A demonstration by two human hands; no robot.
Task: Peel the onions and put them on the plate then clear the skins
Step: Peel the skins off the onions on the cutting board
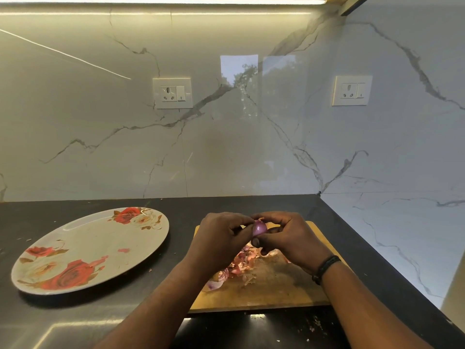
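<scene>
both forearms low in view, reaching over a wooden cutting board (276,293) on the dark counter (100,311). left hand (219,238) and right hand (289,235) raised together above the board, fingers curled around a small purple onion (259,228), pinched between the fingertips of both. loose onion skins (242,263) heaped on the board beneath the hands. floral plate (83,250) to the left on the counter, well apart from the board. black band (324,268) around the right wrist.

no readable text, labels, brands or numbers anywhere
</scene>
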